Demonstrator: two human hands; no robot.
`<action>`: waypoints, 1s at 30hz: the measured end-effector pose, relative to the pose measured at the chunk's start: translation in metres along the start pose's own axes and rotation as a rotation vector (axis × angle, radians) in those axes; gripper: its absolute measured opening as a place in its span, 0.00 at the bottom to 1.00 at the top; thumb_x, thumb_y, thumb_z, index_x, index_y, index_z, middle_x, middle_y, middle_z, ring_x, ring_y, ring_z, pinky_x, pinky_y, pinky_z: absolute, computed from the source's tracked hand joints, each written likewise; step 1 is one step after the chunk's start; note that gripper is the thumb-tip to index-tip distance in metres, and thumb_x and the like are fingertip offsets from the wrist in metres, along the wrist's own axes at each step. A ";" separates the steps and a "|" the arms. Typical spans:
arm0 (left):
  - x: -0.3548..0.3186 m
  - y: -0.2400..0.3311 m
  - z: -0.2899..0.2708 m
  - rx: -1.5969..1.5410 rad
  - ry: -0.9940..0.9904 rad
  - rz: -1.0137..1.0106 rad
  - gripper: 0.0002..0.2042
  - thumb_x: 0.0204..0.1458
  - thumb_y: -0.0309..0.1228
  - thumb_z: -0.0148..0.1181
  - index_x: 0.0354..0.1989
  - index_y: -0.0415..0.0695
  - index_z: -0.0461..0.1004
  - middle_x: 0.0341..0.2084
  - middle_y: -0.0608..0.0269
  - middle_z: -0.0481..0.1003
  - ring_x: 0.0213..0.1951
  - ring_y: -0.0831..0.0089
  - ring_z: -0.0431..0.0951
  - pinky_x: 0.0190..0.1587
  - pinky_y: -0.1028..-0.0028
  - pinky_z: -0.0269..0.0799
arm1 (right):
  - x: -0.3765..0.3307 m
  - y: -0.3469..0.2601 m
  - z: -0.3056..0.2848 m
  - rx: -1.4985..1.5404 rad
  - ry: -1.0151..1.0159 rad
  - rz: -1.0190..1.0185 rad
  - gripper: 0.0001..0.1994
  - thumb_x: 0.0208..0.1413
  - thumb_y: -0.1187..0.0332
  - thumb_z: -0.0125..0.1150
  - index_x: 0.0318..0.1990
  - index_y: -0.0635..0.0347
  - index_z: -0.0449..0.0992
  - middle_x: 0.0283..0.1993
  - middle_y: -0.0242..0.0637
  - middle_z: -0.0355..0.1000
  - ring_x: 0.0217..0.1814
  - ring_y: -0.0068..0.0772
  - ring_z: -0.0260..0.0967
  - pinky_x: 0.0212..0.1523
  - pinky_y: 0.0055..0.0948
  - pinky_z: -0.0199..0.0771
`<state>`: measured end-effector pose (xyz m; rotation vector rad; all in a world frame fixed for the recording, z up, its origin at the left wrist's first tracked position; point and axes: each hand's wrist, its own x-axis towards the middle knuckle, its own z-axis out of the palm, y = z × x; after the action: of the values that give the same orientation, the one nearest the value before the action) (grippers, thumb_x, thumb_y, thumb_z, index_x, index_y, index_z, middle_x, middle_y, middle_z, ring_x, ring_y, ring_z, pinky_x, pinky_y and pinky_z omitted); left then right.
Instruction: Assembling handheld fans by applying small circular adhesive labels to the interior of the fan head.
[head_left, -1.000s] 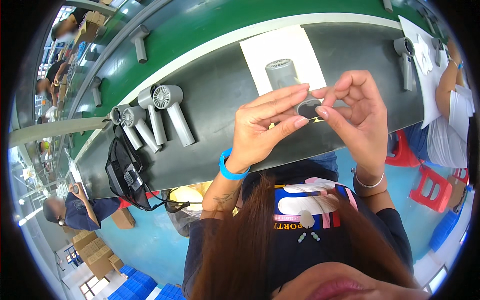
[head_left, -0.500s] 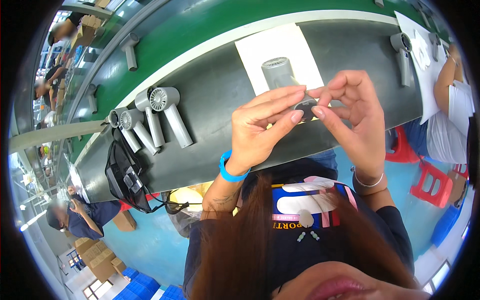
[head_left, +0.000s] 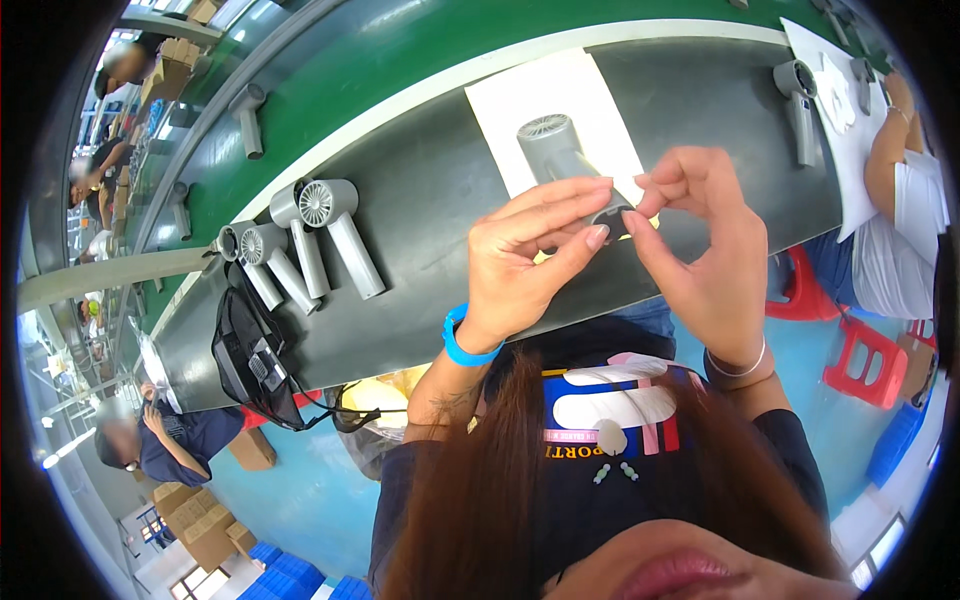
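Observation:
A grey hair dryer (head_left: 548, 147) with a round vented end lies over a white sheet (head_left: 500, 108) on the dark bench. My left hand (head_left: 520, 250) is closed around what appears to be its handle, which my fingers mostly hide. A dark end piece (head_left: 610, 222) shows between my left fingertips and thumb. At its right side, my right hand (head_left: 705, 235) has its thumb and index finger curled close by. Whether anything thin is between those right fingers is too small to tell. A pale strip (head_left: 601, 168) shows just above the left fingers.
Several grey hair dryers (head_left: 340, 235) lie to the left, beside a black bag (head_left: 250, 350) at the bench edge. Another dryer (head_left: 800, 105) lies at the right near a co-worker's arm (head_left: 888, 180). A green belt (head_left: 400, 65) runs behind. Red stools (head_left: 865, 365) stand at right.
My right thumb and fingers have shifted slightly, with a wider gap between the thumb and the palm. The left hand keeps its grip, and the dark end piece is turned a little.

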<state>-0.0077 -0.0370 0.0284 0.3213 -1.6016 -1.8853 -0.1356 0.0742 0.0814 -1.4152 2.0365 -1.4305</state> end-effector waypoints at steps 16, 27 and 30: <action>0.017 0.012 -0.042 0.379 0.026 0.171 0.16 0.37 0.17 0.69 0.35 0.41 0.72 0.44 0.57 0.69 0.48 0.70 0.71 0.48 0.72 0.71 | 0.067 0.033 0.048 0.785 -0.588 0.322 0.20 0.61 0.61 0.52 0.56 0.60 0.65 0.36 0.28 0.69 0.34 0.15 0.64 0.32 0.15 0.65; 0.048 -0.021 -0.080 -0.015 0.286 -0.041 0.11 0.57 0.25 0.50 0.46 0.37 0.72 0.60 0.56 0.59 0.42 0.73 0.75 0.43 0.75 0.72 | 0.247 0.099 0.077 -0.197 -0.495 -0.141 0.14 0.52 0.64 0.53 0.45 0.55 0.73 0.29 0.35 0.71 0.33 0.25 0.70 0.33 0.26 0.69; 0.048 -0.055 -0.092 0.185 0.153 -0.014 0.10 0.54 0.23 0.53 0.45 0.38 0.73 0.57 0.56 0.63 0.43 0.74 0.74 0.43 0.76 0.72 | 0.323 0.178 0.088 -0.526 -0.267 -0.474 0.13 0.54 0.64 0.52 0.45 0.58 0.73 0.33 0.42 0.73 0.34 0.37 0.69 0.35 0.31 0.68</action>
<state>-0.0100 -0.1362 -0.0349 0.5436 -1.6746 -1.6824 -0.3295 -0.2367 -0.0156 -2.2838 2.0685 -0.7874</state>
